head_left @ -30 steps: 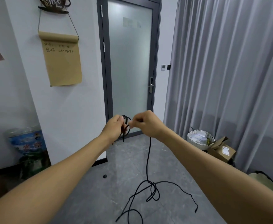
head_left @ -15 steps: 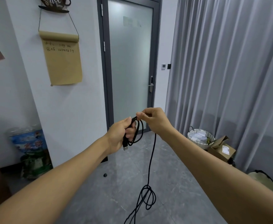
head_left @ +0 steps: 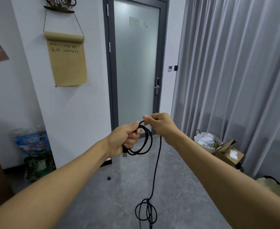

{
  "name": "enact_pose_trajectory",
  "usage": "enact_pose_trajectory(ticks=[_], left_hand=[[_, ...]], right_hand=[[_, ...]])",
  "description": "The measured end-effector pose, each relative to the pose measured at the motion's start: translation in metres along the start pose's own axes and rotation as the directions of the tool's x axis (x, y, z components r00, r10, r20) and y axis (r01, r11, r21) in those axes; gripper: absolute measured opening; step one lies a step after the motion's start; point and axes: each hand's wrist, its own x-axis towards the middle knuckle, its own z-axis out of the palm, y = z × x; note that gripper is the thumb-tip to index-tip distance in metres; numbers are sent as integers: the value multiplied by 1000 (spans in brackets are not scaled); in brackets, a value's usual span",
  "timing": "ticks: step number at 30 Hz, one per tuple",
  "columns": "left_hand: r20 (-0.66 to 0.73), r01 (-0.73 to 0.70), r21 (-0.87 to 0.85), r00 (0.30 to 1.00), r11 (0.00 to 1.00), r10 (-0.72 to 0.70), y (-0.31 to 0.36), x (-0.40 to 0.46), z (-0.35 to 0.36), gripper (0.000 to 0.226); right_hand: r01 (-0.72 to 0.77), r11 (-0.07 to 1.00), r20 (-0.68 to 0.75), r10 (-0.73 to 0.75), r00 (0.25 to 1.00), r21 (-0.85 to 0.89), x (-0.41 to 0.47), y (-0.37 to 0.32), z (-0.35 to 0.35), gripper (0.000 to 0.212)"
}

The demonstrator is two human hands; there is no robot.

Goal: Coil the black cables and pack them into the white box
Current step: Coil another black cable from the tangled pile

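Note:
My left hand (head_left: 126, 138) grips a small coil of black cable (head_left: 146, 142) in front of me, with a plug end sticking out below the fist. Just to its right my right hand (head_left: 159, 125) pinches the same cable at the top of the loop. From there the cable hangs straight down to a tangled loop low over the grey floor. No white box is in view.
A frosted glass door (head_left: 136, 66) stands straight ahead, grey curtains (head_left: 235, 80) to the right. A white woven basket (head_left: 208, 142) and an open cardboard box (head_left: 230, 153) sit by the curtains. Colourful bags (head_left: 35, 154) lean on the left wall. A small black object (head_left: 109, 178) lies on the floor.
The coil in my left hand has grown by a loop or two. The hanging cable has been drawn up, so the tangle has risen off the floor.

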Motion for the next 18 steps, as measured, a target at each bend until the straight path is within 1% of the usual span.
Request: enact_pose_trajectory(ticks=[2, 5, 7, 9, 11, 14, 16, 18], left_hand=[[-32, 7, 57, 999, 998, -5, -3, 0, -4, 37], [-155, 44, 79, 987, 996, -31, -6, 1, -11, 41], [-258, 43, 36, 966, 998, -32, -6, 1, -19, 42], [-354, 14, -48, 935, 999, -30, -6, 2, -29, 41], [-464, -34, -136, 885, 990, -33, -6, 3, -39, 41], [-640, -109, -229, 766, 967, -65, -7, 4, -54, 39], [-715, -144, -272, 692, 951, -99, -6, 5, -65, 35], [-759, -154, -258, 644, 954, -102, -4, 4, -72, 32]], right_hand=[[-33, 999, 25, 34, 999, -19, -1, 8, -3, 30], [-64, 998, 20, 64, 998, -25, -4, 22, -8, 29], [-82, 996, -19, 81, 997, -25, -6, 33, -14, 28], [-116, 993, -68, 114, 991, -20, -8, 44, -22, 26], [-160, 986, -117, 155, 981, -39, -10, 55, -30, 25], [-230, 968, -201, 207, 957, -99, -10, 65, -37, 23], [-255, 958, -248, 216, 944, -135, -9, 70, -38, 20], [-253, 954, -295, 198, 935, -160, -6, 73, -39, 15]])
